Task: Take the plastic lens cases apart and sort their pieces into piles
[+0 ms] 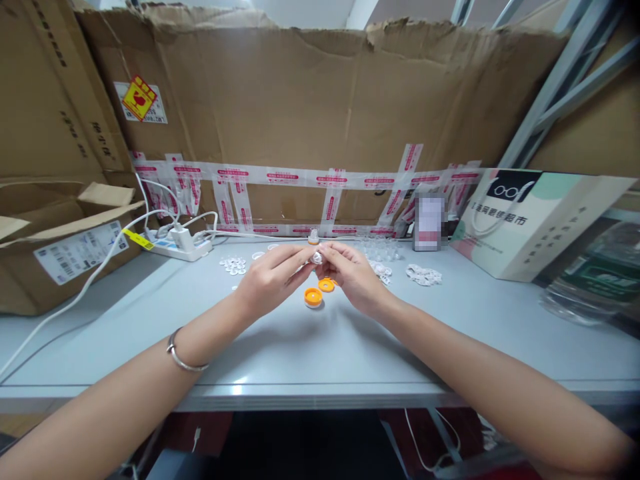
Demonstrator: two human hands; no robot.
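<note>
My left hand (273, 275) and my right hand (353, 272) meet above the middle of the table, fingertips pinched together. Between them is a small white part (317, 257), mostly covered by the fingers, so its exact kind does not show. Just below lies an orange round cap-like piece (313, 297) with a white base. A flat orange ring (326, 285) rests beside it, close under my right hand. Behind the fingertips stands a small clear-topped piece with an orange base (313, 236).
Small white rings (233, 265) lie left of my hands, clear plastic pieces (383, 249) and a white pile (424, 275) to the right. A power strip (183, 248), cardboard box (65, 247), phone (429, 223), printed carton (530, 223) and large bottle (595, 273) stand around. Tall cardboard (300, 100) closes the back.
</note>
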